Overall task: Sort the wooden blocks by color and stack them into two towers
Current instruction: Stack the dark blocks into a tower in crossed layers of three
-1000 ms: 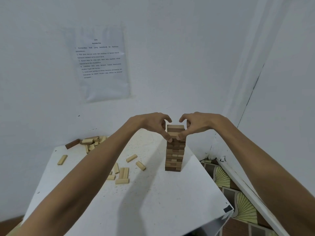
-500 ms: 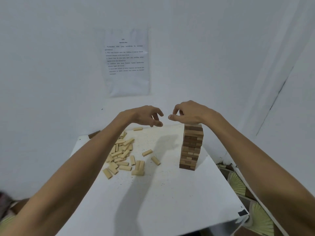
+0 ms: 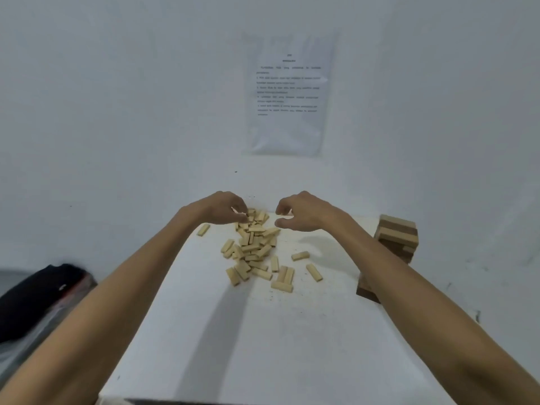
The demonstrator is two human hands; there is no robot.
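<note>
A heap of light wooden blocks point(image 3: 253, 249) lies on the white table point(image 3: 263, 346), with a few loose ones point(image 3: 300, 255) to its right. A tower of mostly dark brown blocks point(image 3: 396, 238) stands at the right, partly hidden behind my right forearm. My left hand point(image 3: 225, 211) hovers over the far end of the heap, fingers curled down onto the blocks there. My right hand point(image 3: 298, 213) is just right of the heap's far end, fingers apart and curved, holding nothing.
A printed paper sheet point(image 3: 289, 95) hangs on the white wall behind the table. A dark bag or cloth point(image 3: 38, 296) lies off the table's left side. One light block point(image 3: 203, 230) sits apart, left of the heap.
Both hands left the top of the dark tower and moved left to the heap of light blocks. The view turned left, so the tower now sits at the right.
</note>
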